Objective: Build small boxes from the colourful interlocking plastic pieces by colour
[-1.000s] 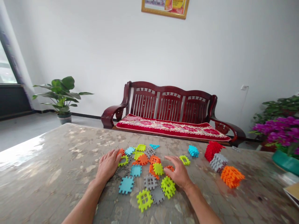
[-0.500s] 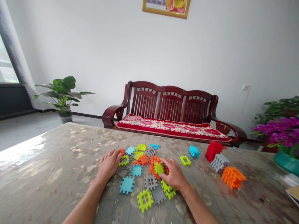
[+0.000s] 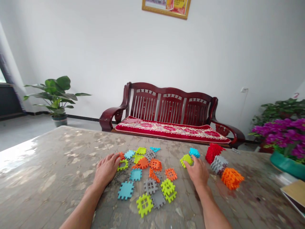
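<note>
A heap of flat interlocking plastic tiles (image 3: 147, 173) in blue, lime, orange and grey lies on the marble-patterned table (image 3: 47, 178). My left hand (image 3: 106, 170) rests at the heap's left edge, fingers stretched out, its tips touching an orange tile (image 3: 121, 155) and a lime frame tile (image 3: 122, 165). My right hand (image 3: 199, 173) is to the right of the heap, fingers closed on a lime tile (image 3: 186, 159). This tile sits just left of a small blue cube (image 3: 194, 152).
Built cubes stand to the right: a red cube (image 3: 213, 152), a grey cube (image 3: 218, 163) and an orange cube (image 3: 231, 178). A green pot of purple flowers (image 3: 287, 165) and a book (image 3: 294, 192) are at the right edge. A red wooden bench (image 3: 171, 117) stands behind the table.
My right hand took a lime tile from the heap's middle and carried it right, toward the blue cube. The left hand stayed in place. The view shifted slightly.
</note>
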{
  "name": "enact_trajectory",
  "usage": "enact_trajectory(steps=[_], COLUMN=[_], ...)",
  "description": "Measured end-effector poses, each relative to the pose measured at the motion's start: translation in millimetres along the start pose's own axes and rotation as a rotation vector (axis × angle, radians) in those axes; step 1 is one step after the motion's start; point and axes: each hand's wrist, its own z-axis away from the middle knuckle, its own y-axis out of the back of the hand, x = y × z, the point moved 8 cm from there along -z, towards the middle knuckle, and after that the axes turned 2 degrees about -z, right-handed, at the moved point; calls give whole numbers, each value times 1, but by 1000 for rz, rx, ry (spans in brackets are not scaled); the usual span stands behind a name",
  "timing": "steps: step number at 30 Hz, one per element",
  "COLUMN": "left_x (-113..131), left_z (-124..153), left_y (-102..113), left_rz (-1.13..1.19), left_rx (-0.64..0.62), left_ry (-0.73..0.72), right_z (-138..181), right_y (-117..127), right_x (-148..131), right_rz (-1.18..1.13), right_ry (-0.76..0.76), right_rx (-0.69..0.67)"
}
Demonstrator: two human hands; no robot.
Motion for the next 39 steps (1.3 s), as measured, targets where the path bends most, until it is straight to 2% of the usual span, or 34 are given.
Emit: enact_trajectory(steps=[7, 11, 15, 18, 20, 22, 24, 27, 30, 34, 36, 39], left_x=[-1, 1, 4, 7, 8, 7, 6, 4, 2, 0, 0, 1], left_z=[0, 0, 2, 3, 3, 3, 3, 2, 1, 0, 0, 0], left_y=[0, 3, 7, 9, 10, 9, 8, 6, 3, 1, 1, 1], left_rz=[7, 14, 23, 36, 39, 40, 41, 40, 41, 35, 31, 32], left_rx=[-13, -11, -20, -21, -16, -17, -21, -25, -27, -22, -26, -20], left_ry=[4, 6, 6, -13, -12, -6, -7, -8, -9, -4, -7, -11], right_z=[3, 3, 2, 3, 6, 12, 19, 31, 41, 58, 64, 69], right_y=[-12, -19, -24, -18, -11, -7, -7, -10, -14, -14, -12, -12], right_x=[-4, -8, -7, -9, -18, -34, -53, -76, -86, -86, -85, -87], right_rz=[75, 74, 66, 1, -142, -351, -534, -656, -713, -746, -713, -628], right_ry=[-39, -18, -14, 22, 112, 252, 384, 508, 560, 589, 597, 594], right_rx=[-146, -167, -136, -20, 56, 43, -69, -307, -578, -946, -1022, -1012])
